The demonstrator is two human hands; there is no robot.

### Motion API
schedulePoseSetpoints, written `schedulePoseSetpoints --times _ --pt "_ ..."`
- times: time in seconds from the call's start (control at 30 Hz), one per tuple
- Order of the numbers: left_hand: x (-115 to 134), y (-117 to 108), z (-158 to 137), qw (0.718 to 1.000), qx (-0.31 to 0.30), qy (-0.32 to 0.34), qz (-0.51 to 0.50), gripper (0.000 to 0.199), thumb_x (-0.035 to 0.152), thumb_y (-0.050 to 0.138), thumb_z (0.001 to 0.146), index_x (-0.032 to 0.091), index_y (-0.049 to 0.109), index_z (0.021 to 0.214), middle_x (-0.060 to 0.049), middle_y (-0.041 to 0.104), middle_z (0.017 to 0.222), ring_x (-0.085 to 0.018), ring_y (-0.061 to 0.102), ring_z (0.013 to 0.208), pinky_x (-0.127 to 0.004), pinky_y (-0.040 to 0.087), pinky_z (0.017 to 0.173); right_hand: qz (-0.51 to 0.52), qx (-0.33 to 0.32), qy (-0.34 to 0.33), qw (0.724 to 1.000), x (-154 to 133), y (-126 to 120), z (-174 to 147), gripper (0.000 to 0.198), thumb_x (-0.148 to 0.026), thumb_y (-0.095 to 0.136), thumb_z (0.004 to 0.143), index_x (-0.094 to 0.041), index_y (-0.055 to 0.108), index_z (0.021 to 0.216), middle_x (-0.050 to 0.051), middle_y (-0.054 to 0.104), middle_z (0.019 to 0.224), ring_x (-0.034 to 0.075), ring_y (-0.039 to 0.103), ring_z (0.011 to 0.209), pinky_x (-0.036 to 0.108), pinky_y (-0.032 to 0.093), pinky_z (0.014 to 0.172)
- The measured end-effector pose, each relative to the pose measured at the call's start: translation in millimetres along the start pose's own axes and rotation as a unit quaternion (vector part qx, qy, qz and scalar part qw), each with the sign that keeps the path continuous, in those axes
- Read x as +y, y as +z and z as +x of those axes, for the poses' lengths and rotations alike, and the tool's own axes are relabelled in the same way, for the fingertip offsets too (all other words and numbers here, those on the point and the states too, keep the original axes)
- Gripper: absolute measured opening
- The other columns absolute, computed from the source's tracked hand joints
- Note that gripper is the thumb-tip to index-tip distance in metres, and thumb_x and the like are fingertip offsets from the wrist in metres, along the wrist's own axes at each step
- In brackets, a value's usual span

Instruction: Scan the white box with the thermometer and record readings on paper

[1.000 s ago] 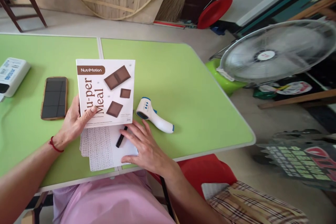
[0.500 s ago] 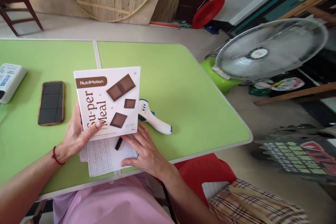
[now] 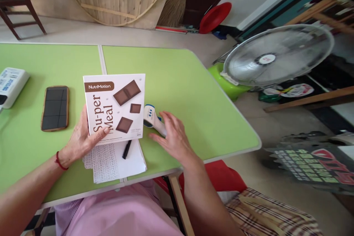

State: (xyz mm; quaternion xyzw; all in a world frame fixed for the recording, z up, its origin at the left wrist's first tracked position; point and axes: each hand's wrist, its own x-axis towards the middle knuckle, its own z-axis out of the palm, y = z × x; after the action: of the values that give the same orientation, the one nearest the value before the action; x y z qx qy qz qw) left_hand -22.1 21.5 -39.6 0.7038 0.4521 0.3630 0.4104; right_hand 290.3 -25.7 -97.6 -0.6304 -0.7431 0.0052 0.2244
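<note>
My left hand (image 3: pixel 85 132) grips a white meal box (image 3: pixel 114 108) with brown chocolate pieces printed on its front, thumb across the lower part of that face. The box is upright above a stack of papers (image 3: pixel 118 164), one covered in handwriting, with a black pen (image 3: pixel 127 149) lying on top. My right hand (image 3: pixel 174 136) is over the handle of a white and blue infrared thermometer (image 3: pixel 151 116), thumb and fingers apart on either side of it. Whether the fingers touch the handle I cannot tell. The thermometer lies on the table just right of the box.
On the green table (image 3: pixel 193 92), a smartphone (image 3: pixel 55 108) in a brown case and a white device (image 3: pixel 12 86) lie to the left. A large fan (image 3: pixel 276 57) stands past the table's right edge. A red stool (image 3: pixel 221 177) is near the front edge.
My right hand has left the papers and moved right and up to the thermometer's handle. The box stays in my left hand, turned slightly more upright.
</note>
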Motion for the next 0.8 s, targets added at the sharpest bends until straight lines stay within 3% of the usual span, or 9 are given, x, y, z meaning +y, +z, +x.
schedulePoseSetpoints --times 0.17,0.3,0.33,0.4,0.47,0.53,0.6,0.67,0.8 --pt "-2.5 -0.2 0.6 1.000 -0.006 0.003 -0.016 0.061 0.049 0.065 0.088 0.024 0.041 0.138 -0.012 0.057 0.132 -0.032 0.055 0.121 -0.055 0.044 0.104 0.020 -0.035 0.054 0.998 10.8 1.4 4.8 0.047 -0.036 0.054 0.088 -0.019 0.053 0.132 0.017 0.062 0.118 0.035 0.059 0.111 0.056 0.051 0.093" --pt "-3.2 0.1 1.7 1.000 -0.005 0.004 -0.018 0.065 0.050 0.065 0.087 0.024 0.039 0.140 -0.013 0.056 0.134 -0.033 0.054 0.122 -0.056 0.043 0.105 0.131 0.075 0.190 0.970 -16.7 -13.1 6.3 0.049 -0.036 0.062 0.077 -0.018 0.056 0.123 0.016 0.063 0.110 0.034 0.062 0.099 0.051 0.056 0.081" --pt "-3.3 0.2 1.9 1.000 -0.004 0.003 -0.019 0.067 0.050 0.065 0.087 0.024 0.038 0.141 -0.014 0.056 0.135 -0.033 0.054 0.123 -0.056 0.043 0.106 0.207 0.095 0.215 0.950 -29.2 -19.5 5.6 0.049 -0.036 0.064 0.076 -0.019 0.056 0.121 0.014 0.063 0.105 0.030 0.063 0.092 0.047 0.057 0.076" --pt "-3.7 0.2 2.0 1.000 -0.005 0.000 -0.020 0.069 0.051 0.066 0.086 0.024 0.036 0.142 -0.014 0.056 0.134 -0.034 0.054 0.124 -0.057 0.043 0.106 0.410 0.062 0.234 0.879 -58.8 -33.0 2.5 0.041 -0.036 0.068 0.074 -0.023 0.058 0.112 0.005 0.062 0.088 0.022 0.062 0.074 0.039 0.056 0.065" --pt "-4.0 0.0 2.1 1.000 -0.004 -0.004 -0.018 0.068 0.051 0.066 0.086 0.024 0.036 0.141 -0.014 0.057 0.132 -0.034 0.055 0.122 -0.058 0.044 0.105 0.605 -0.018 0.223 0.765 -89.5 -43.2 -1.8 0.038 -0.037 0.069 0.070 -0.023 0.060 0.104 0.001 0.057 0.077 0.016 0.055 0.063 0.033 0.052 0.056" --pt "-4.0 -0.4 2.1 1.000 -0.003 -0.005 -0.016 0.066 0.051 0.067 0.085 0.024 0.038 0.139 -0.013 0.058 0.130 -0.034 0.056 0.118 -0.057 0.046 0.102 0.725 -0.089 0.228 0.644 -115.3 -46.7 -5.4 0.041 -0.041 0.069 0.066 -0.022 0.061 0.101 -0.001 0.054 0.073 0.012 0.049 0.056 0.027 0.045 0.048" --pt "-3.4 -0.7 2.2 1.000 -0.003 -0.005 -0.020 0.064 0.051 0.067 0.085 0.024 0.040 0.136 -0.013 0.058 0.127 -0.033 0.058 0.116 -0.057 0.048 0.099 0.770 -0.137 0.240 0.575 -132.1 -43.1 -7.5 0.042 -0.040 0.070 0.065 -0.021 0.062 0.102 -0.002 0.052 0.071 0.010 0.046 0.054 0.025 0.042 0.048" --pt "-2.7 -0.6 2.3 1.000 -0.002 -0.003 -0.022 0.062 0.050 0.067 0.085 0.023 0.042 0.134 -0.013 0.059 0.126 -0.033 0.059 0.114 -0.057 0.049 0.097 0.776 -0.157 0.251 0.557 -139.7 -35.5 -8.5 0.042 -0.039 0.072 0.067 -0.022 0.062 0.104 -0.004 0.050 0.070 0.010 0.044 0.054 0.024 0.041 0.049" --pt "-2.8 0.3 2.0 0.999 0.002 -0.009 -0.037 0.063 0.051 0.069 0.083 0.023 0.043 0.132 -0.013 0.060 0.124 -0.033 0.059 0.112 -0.056 0.050 0.095 0.745 -0.158 0.264 0.592 -139.0 -21.8 -11.4 0.039 -0.042 0.075 0.071 -0.022 0.061 0.101 -0.004 0.051 0.069 0.010 0.045 0.054 0.025 0.039 0.050"
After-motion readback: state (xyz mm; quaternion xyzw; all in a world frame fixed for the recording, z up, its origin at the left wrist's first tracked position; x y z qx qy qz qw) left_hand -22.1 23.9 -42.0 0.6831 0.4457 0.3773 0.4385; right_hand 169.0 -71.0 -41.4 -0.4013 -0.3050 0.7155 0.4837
